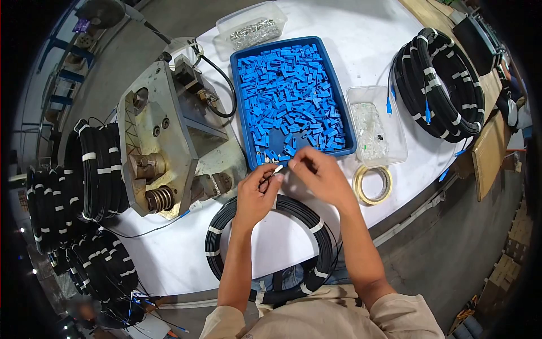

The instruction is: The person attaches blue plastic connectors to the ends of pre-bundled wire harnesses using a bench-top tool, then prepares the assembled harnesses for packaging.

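My left hand (pixel 258 195) is closed in a pinch on a small white-tipped cable connector (pixel 278 169), just in front of the blue tray (pixel 349 127). Beside it, my right hand (pixel 322 176) has its fingertips pressed together near the tray's front rim; whatever lies between them is hidden. Many loose blue connector housings (pixel 285 90) fill the tray, thinner toward its near edge. Beneath my forearms lies a black cable coil (pixel 323 237) bound with white tape, partly over the table's front edge.
A metal press machine (pixel 164 127) stands at left, by taped cable coils (pixel 101 169). Clear boxes of small metal parts (pixel 254 35) and clear plastic pieces (pixel 370 130) flank the tray. A tape roll (pixel 372 185) lies at right, below another black coil (pixel 440 85) with blue connectors.
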Action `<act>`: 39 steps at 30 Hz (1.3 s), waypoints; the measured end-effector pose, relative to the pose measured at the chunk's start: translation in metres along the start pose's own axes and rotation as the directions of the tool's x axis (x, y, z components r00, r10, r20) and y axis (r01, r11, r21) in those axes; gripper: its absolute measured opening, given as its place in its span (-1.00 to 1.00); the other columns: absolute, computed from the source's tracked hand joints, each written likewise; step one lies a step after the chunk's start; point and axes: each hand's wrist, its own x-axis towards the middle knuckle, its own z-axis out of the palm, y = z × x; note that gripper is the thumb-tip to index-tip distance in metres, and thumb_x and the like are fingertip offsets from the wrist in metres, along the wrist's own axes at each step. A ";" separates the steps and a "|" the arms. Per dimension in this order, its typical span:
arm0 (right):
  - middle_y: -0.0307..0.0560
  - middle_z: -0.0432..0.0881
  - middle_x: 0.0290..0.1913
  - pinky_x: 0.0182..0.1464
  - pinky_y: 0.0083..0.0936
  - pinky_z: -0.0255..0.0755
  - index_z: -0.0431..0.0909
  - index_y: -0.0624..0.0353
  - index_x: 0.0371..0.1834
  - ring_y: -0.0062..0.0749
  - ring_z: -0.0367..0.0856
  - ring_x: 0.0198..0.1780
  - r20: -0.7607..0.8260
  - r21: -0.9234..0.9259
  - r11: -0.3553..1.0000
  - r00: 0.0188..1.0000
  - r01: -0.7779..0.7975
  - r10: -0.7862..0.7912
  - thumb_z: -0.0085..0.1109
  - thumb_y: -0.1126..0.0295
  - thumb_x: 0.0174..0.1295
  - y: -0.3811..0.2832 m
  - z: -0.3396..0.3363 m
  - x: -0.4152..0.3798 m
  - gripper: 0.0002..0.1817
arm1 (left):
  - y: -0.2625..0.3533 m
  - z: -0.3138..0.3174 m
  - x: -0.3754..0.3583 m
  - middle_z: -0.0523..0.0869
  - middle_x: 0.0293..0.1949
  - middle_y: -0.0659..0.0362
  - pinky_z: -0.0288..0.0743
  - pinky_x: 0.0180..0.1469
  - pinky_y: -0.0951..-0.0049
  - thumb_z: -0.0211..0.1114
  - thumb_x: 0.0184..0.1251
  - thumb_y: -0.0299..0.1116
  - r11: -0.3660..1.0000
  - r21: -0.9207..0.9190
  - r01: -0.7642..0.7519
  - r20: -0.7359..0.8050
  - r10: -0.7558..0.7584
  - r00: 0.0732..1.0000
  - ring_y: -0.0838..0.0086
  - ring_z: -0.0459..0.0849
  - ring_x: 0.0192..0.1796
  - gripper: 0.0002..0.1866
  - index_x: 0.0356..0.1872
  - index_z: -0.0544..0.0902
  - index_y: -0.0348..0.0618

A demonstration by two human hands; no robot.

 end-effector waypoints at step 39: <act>-0.16 0.58 -0.10 -0.23 -0.67 0.47 0.54 0.36 0.06 -0.66 0.54 -0.27 -0.390 0.483 0.833 0.918 0.269 -0.071 0.14 0.59 0.38 0.031 0.079 -0.023 -0.78 | -0.017 -0.008 -0.007 0.60 -0.43 0.30 0.36 -0.30 0.66 0.18 0.55 -0.35 0.918 -0.397 -0.020 -0.023 0.012 1.000 0.71 0.48 -0.36 -0.76 -0.07 0.68 -0.35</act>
